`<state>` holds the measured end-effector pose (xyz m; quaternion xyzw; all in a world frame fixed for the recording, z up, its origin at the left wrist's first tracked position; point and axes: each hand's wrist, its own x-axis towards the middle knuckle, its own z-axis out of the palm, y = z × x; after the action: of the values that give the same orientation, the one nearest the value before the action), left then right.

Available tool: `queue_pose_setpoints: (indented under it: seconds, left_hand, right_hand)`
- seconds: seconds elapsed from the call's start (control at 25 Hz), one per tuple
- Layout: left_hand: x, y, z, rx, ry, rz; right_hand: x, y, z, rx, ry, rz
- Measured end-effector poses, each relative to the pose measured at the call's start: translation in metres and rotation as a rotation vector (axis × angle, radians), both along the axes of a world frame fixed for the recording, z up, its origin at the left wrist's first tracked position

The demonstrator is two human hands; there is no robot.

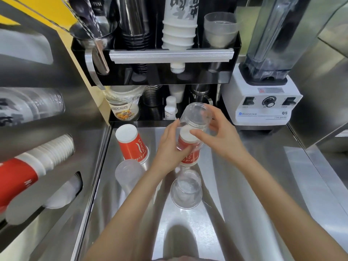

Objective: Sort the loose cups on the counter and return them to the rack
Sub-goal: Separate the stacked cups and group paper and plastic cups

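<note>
Overhead, clear cup (pixel 195 114) between both hands' grip, over red cup (pixel 188 147).

Steel counter (pixel 244 185) — glare-streaked; white blender (pixel 263 102) at back; yellow wall (pixel 43 6) left.

Bright overhead light glares off the steel counter (pixel 244 185); wide-angle distortion bends softly blurred edges.

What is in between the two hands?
In the head view, the left hand and right hand grip a clear plastic cup, upside down, between them. A red paper cup stands inside or just behind it.
</note>
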<state>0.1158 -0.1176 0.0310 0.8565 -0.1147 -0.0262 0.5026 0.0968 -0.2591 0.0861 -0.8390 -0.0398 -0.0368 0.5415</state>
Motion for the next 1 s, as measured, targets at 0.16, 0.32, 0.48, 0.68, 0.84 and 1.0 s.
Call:
queue_pose_setpoints:
  seconds: [0.16, 0.32, 0.48, 0.68, 0.84, 1.0]
  left_hand:
    - [-0.031, 0.007, 0.024, -0.015, -0.103, 0.006]
    - [-0.065, 0.015, 0.021, 0.047, -0.117, 0.017]
    - [-0.084, 0.019, -0.002, 0.139, -0.082, 0.018]
    - [-0.092, 0.016, -0.032, 0.19, 0.108, -0.026]
    - [-0.093, 0.015, -0.043, 0.247, 0.217, -0.066]
    - [-0.099, 0.015, -0.048, 0.224, 0.314, -0.113]
  right_hand:
    - [-0.029, 0.0, 0.023, 0.006, -0.045, 0.027]
    - [-0.057, 0.0, 0.021, -0.001, -0.001, 0.053]
    - [-0.071, 0.002, -0.001, -0.018, 0.086, 0.073]
    - [-0.078, 0.006, -0.038, -0.027, 0.175, 0.056]
    - [-0.085, 0.009, -0.058, -0.055, 0.242, 0.042]
    - [-0.089, 0.012, -0.078, -0.1, 0.305, 0.06]
